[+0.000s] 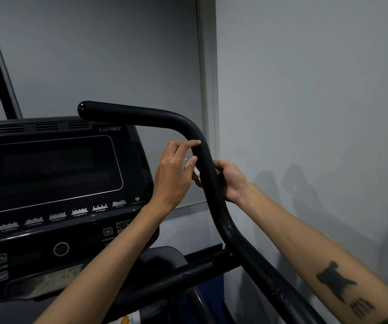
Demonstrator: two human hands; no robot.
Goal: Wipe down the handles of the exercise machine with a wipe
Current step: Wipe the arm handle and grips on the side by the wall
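A black curved handle [141, 116] of the exercise machine rises from lower right, bends and runs left to a rounded end cap. My left hand [174, 174] is on the left side of the handle's upright part, fingers pinched on a small white wipe [194, 168] held against the bar. My right hand [231, 181] wraps the same stretch of bar from the right, its fingers behind the handle. Only a sliver of the wipe shows between the two hands. The lower handle looks wet with droplets.
The machine's dark console [48, 174] with a blank screen and buttons fills the left. A black crossbar [188, 274] joins the handle low down. A grey wall [305, 90] stands close on the right, a white frame post [208, 66] behind the handle.
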